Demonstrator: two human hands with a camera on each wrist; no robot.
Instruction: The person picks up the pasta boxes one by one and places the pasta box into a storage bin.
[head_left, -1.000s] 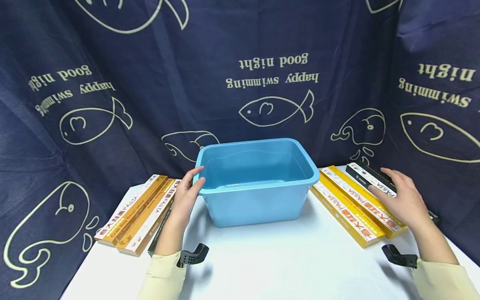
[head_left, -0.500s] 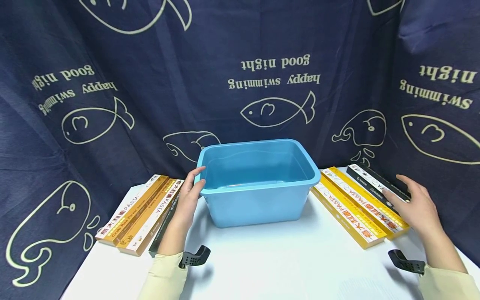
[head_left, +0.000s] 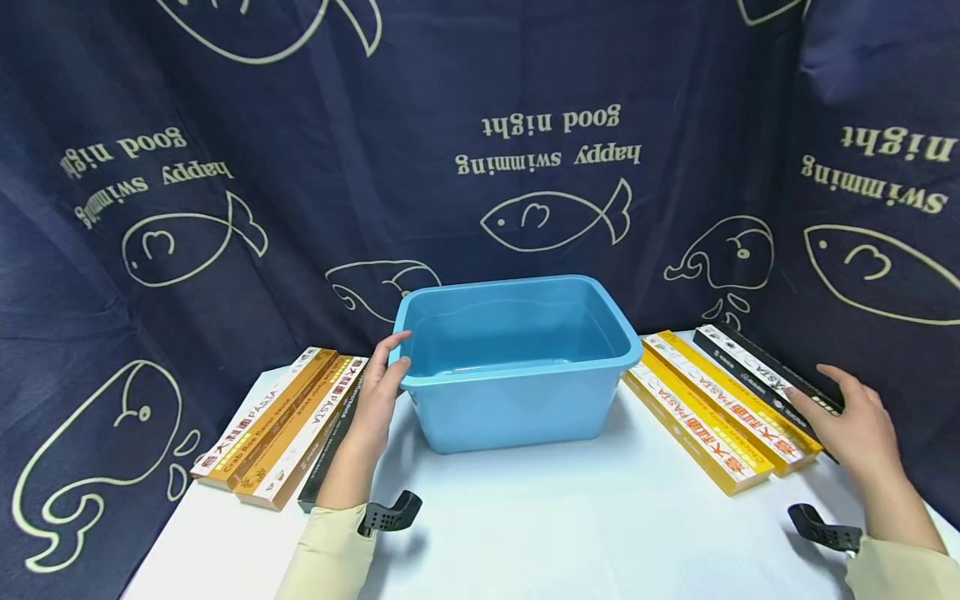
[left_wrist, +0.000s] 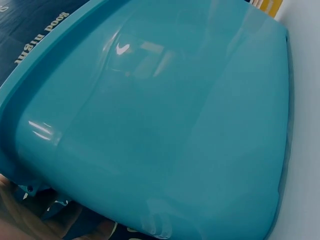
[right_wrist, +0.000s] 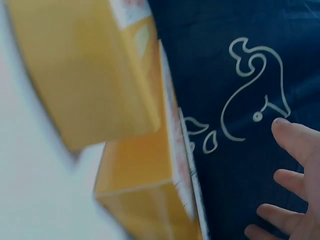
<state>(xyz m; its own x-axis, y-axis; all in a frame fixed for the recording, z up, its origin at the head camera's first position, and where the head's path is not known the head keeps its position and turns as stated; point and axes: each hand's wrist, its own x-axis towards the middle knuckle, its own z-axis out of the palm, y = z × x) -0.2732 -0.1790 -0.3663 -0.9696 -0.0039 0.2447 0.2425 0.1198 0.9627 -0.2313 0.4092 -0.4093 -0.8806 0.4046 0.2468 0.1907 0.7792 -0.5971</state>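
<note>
Glossy plastic bin [head_left: 513, 417], matt cloth backdrop [head_left: 420, 192]

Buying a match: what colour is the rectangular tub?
Rectangular tub: light blue, clearest in the head view.

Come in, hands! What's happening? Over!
Left hand at blue plastic tub, touch unclear. Right hand near black pasta box. Yellow pasta boxes between right hand and tub.

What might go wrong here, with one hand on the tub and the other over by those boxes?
The left hand holds only one end of the blue tub, so a pull could skew or tip it. If it slid sideways, its far end might bump the yellow boxes beside it. The right hand is near the black boxes, its fingers spread; these lie close together, so grabbing one could perhaps nudge another.
</note>
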